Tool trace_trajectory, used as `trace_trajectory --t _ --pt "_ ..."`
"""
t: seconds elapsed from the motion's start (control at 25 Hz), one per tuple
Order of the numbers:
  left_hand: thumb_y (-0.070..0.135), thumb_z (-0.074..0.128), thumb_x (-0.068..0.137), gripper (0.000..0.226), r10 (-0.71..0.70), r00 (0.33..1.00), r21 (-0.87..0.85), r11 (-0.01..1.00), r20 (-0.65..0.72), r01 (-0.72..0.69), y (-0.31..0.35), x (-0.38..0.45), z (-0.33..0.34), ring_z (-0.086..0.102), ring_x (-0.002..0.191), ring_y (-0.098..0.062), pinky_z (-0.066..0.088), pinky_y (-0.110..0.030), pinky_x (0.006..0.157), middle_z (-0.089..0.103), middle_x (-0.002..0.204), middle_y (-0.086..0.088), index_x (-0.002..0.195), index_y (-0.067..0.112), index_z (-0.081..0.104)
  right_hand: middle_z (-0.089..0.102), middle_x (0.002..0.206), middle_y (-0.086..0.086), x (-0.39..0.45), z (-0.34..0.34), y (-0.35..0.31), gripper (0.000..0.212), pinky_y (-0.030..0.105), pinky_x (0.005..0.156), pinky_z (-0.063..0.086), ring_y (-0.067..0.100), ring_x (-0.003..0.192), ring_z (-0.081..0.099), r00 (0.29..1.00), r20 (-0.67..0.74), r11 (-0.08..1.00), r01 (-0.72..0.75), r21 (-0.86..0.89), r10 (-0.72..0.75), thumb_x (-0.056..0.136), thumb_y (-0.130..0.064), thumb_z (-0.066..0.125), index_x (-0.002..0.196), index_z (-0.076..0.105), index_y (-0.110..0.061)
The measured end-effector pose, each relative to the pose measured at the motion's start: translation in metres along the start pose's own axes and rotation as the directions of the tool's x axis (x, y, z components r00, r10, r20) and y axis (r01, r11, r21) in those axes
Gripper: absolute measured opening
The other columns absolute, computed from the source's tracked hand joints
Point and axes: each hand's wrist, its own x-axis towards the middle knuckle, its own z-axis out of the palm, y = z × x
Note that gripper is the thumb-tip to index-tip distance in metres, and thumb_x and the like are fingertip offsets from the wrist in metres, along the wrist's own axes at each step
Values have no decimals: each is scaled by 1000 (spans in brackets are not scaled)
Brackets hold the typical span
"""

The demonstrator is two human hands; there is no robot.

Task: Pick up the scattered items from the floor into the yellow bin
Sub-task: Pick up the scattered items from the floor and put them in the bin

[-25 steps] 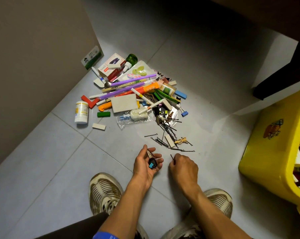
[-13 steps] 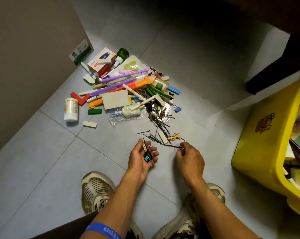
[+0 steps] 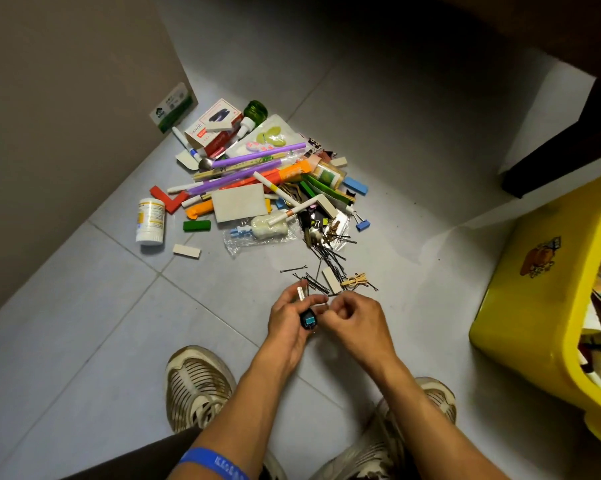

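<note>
A heap of scattered items lies on the grey tiled floor: purple straws, boxes, coloured blocks, a white bottle, binder clips and several black hairpins. My left hand cups a small bundle of clips, one black with a blue face, plus a pale metal piece. My right hand is beside it with fingers curled, pinching a thin hairpin against the left fingertips. The yellow bin stands at the right, partly filled.
A beige wall runs along the left. A dark furniture leg stands upper right, behind the bin. My two shoes are planted on the floor just below my hands. A loose white block lies apart from the heap.
My right hand has moved left from the hairpins on the floor and now meets my left hand. The left hand still holds its clips.
</note>
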Motion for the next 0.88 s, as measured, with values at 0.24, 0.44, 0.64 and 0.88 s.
trace_trajectory --t 0.24,0.44,0.64,0.88 --pt "9 36 86 40 -49 998 -127 990 44 54 7 -4 -8 66 69 -28 53 -35 62 69 84 -18 116 0 61 70 94 -9 5 -4 15 25 30 73 52 14 82 64 986 -168 953 -35 -301 -17 87 -30 60 111 67 -29" --pt "25 50 89 35 -72 997 -130 989 28 75 2 4 -14 67 71 -27 54 -34 63 70 86 -15 113 4 65 64 89 3 46 13 10 14 34 64 48 27 76 59 983 -71 782 90 -617 -169 89 -34 53 88 53 -20" --pt "32 52 93 31 -56 998 -138 989 20 58 1 11 -11 66 75 -25 52 -34 66 70 88 -11 110 9 63 63 72 -4 51 7 2 23 28 57 44 19 66 59 987 -136 883 13 -469 -87 82 -44 60 82 59 -20" --pt "45 49 94 41 -48 998 -141 989 34 52 9 8 -6 65 71 -25 50 -34 66 69 83 -12 105 8 64 62 118 -3 38 -9 12 25 26 78 48 14 97 59 977 -163 912 59 -406 -136 93 -28 57 118 62 -26"
